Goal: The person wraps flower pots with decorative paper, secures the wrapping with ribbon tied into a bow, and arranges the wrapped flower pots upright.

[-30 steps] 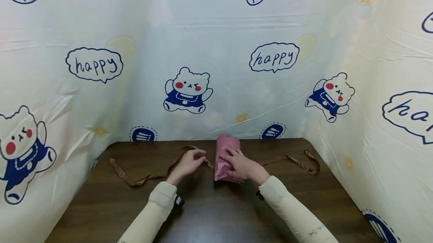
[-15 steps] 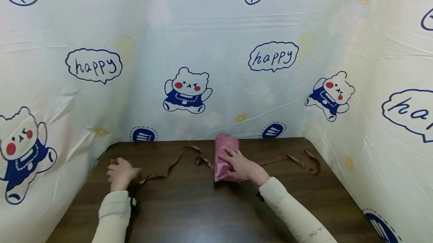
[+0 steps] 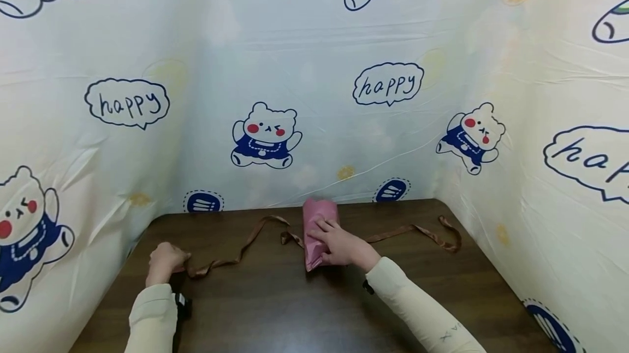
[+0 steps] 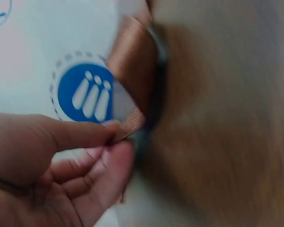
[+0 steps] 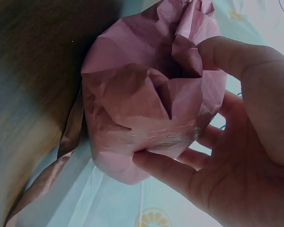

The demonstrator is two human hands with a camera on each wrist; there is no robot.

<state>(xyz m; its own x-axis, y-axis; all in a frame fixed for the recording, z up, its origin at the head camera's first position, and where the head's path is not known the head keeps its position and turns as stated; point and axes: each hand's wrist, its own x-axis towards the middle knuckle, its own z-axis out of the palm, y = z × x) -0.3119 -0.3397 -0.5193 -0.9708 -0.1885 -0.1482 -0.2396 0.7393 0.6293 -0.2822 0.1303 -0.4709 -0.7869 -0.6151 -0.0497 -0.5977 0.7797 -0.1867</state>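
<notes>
In the head view, a pink paper-wrapped package (image 3: 319, 212) lies on the table, its long side pointing away from me. My right hand (image 3: 344, 243) holds it, fingers spread over the top. The right wrist view shows the thumb at the crumpled, folded paper end of the package (image 5: 118, 99). A brown satin ribbon (image 3: 248, 239) runs out on both sides of the package. At the table's left, my left hand (image 3: 166, 261) pinches this ribbon. Close up in the left wrist view, thumb and fingertips grip the ribbon (image 4: 132, 52), which is folded over at the pinch.
The dark wooden table (image 3: 275, 309) reaches back to a pale printed curtain (image 3: 319, 140) that encloses it at the rear and both sides. To the right, the other ribbon tail (image 3: 447, 245) lies loosely curled on the tabletop.
My left hand has moved from beside the package to the table's left, where it now pinches the ribbon. The right hand has stayed on the package. The head view has shifted slightly.
</notes>
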